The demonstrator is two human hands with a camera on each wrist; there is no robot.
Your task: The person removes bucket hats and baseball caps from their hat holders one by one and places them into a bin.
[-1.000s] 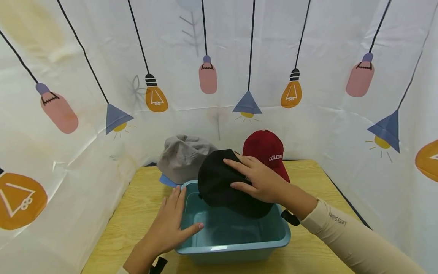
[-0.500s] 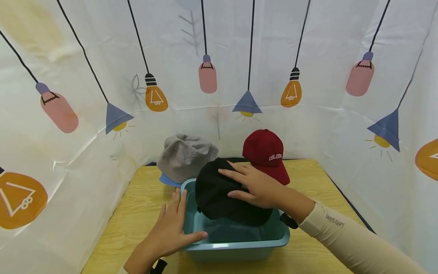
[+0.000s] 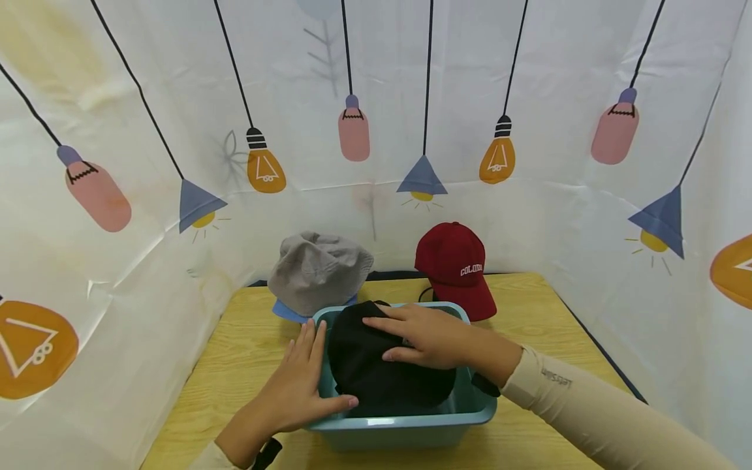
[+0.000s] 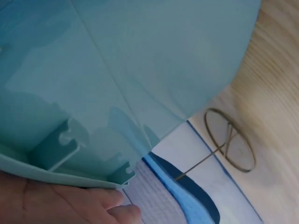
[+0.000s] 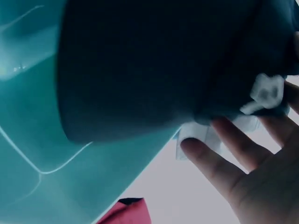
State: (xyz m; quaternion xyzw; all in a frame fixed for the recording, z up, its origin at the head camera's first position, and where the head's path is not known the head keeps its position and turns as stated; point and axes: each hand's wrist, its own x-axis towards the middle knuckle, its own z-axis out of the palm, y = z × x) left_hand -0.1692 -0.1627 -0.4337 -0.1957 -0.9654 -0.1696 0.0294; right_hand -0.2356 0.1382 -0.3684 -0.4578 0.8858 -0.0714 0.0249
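Observation:
A black cap (image 3: 382,372) sits tilted inside the teal plastic basin (image 3: 405,436), crown toward the back. My right hand (image 3: 437,336) holds it from above at the right, fingers and thumb spread over the fabric. In the right wrist view, the fingertips (image 5: 191,143) are at the edge of the cap, next to a small pale emblem (image 5: 268,91). My left hand (image 3: 294,395) rests along the basin's left rim with straight fingers, its thumb reaching over the front left corner. Part of the left hand (image 4: 70,203) shows under the ribbed rim in the left wrist view.
Behind the basin at the left stands a grey hat (image 3: 320,271) over something blue (image 3: 286,311). A red cap (image 3: 451,258) with white lettering is at the back right. The wood-grain table (image 3: 205,385) is enclosed by a white curtain (image 3: 376,215) printed with lamps.
My right hand has lowered the black cap from above the basin down into it, moving slightly left. The left hand has stayed at the rim, its fingers shifting slightly.

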